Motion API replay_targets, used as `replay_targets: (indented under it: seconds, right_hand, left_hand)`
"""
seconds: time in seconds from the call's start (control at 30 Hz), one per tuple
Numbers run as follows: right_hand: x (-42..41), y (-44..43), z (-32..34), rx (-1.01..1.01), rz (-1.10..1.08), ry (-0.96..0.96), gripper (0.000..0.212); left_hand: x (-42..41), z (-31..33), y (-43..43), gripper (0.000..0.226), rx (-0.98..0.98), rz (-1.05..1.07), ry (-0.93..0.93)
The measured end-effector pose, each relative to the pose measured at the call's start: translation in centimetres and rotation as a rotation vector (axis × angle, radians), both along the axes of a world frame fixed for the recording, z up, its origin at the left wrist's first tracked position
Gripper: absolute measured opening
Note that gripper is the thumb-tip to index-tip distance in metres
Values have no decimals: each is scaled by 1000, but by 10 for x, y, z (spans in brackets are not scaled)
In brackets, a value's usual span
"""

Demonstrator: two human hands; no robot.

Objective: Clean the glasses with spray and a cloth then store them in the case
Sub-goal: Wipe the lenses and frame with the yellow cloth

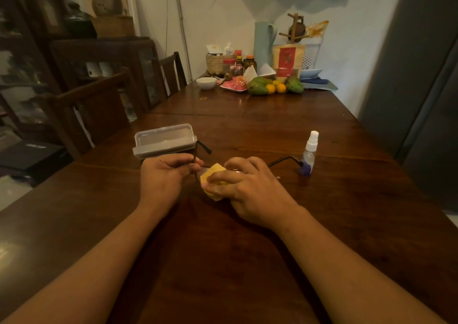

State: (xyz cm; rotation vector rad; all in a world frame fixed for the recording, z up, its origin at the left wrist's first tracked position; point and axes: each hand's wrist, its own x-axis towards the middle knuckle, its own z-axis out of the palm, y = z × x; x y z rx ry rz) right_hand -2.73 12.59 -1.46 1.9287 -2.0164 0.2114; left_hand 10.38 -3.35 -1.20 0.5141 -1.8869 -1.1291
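Note:
My left hand (pixel 165 177) grips the dark-framed glasses (pixel 198 153) by the left side of the frame, just above the wooden table (pixel 223 249). One temple arm sticks up past my fingers; the other temple arm (pixel 285 160) reaches right toward the spray bottle (pixel 309 153). My right hand (pixel 245 187) pinches a yellow cloth (pixel 213 174) around a lens, which hides the lens. The small clear spray bottle with a white cap stands upright to the right of my hands. A clear plastic case (pixel 164 140) with its lid on sits just behind my left hand.
At the table's far end stand a white bowl (pixel 206 83), a pink dish (pixel 234 84), green and orange fruit (pixel 275 86), jars (pixel 249 63) and a woven basket (pixel 218 63). Wooden chairs (pixel 99 107) line the left side. A grey door (pixel 421 88) is at the right.

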Motion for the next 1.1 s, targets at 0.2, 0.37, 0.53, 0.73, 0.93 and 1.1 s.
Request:
replay_targets:
  seconds: [0.2, 0.37, 0.53, 0.73, 0.93, 1.1]
  right_hand:
    - [-6, 6, 4, -26, -36, -23, 47]
    - [6, 0, 1, -54, -5, 60, 57]
    - [6, 2, 4, -48, -53, 72, 52]
    - [6, 3, 3, -61, -91, 51, 49]
    - [11, -1, 3, -57, -88, 65, 54]
    - [1, 5, 1, -86, -153, -93, 51]
  left_hand:
    - [0, 1, 1, 26, 8, -13, 28]
    - [0, 2, 3, 23, 38, -13, 24]
    - [-2, 2, 1, 23, 95, 34, 20]
    - [-3, 1, -2, 25, 137, 79, 33]
    - [-3, 1, 0, 21, 149, 74, 59]
    - [-3, 1, 1, 19, 101, 68, 21]
